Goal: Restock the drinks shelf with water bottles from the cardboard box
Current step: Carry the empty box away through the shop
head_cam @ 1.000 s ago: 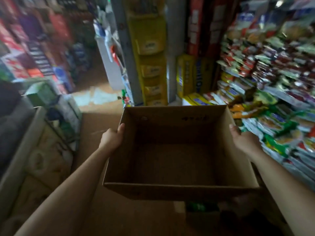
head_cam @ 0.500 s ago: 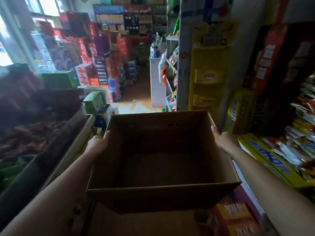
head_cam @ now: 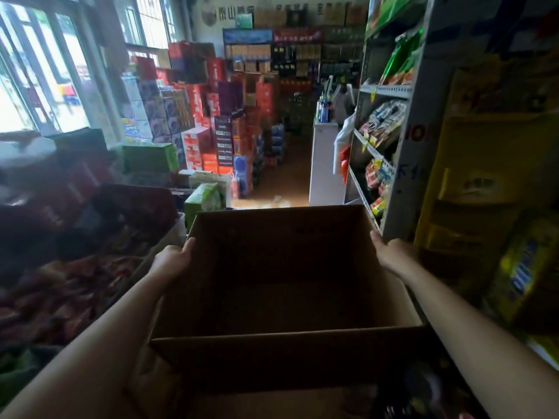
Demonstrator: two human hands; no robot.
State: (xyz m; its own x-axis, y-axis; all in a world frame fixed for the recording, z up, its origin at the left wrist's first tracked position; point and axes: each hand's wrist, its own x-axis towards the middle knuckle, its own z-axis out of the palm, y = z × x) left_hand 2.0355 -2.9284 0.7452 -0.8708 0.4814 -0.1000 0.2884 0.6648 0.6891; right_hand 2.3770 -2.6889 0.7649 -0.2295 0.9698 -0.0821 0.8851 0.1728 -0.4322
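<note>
box (head_cam: 281,300) held up between both hands, open top, no bottles visible inside. left hand (head_cam: 171,261) fingers clamped on left wall; right hand (head_cam: 393,255) fingers clamped on right wall.

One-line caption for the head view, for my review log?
Both hands, left hand and right hand, grip an empty cardboard box by its side walls in a shop aisle.

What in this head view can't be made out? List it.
- Fingers of the left hand and right hand: hidden behind the walls of the cardboard box.
- Floor under the box: covered by it.
- Goods at lower left: blurred, dark.
- Back shelves: labels too small.
- Water bottles: none recognisable.
</note>
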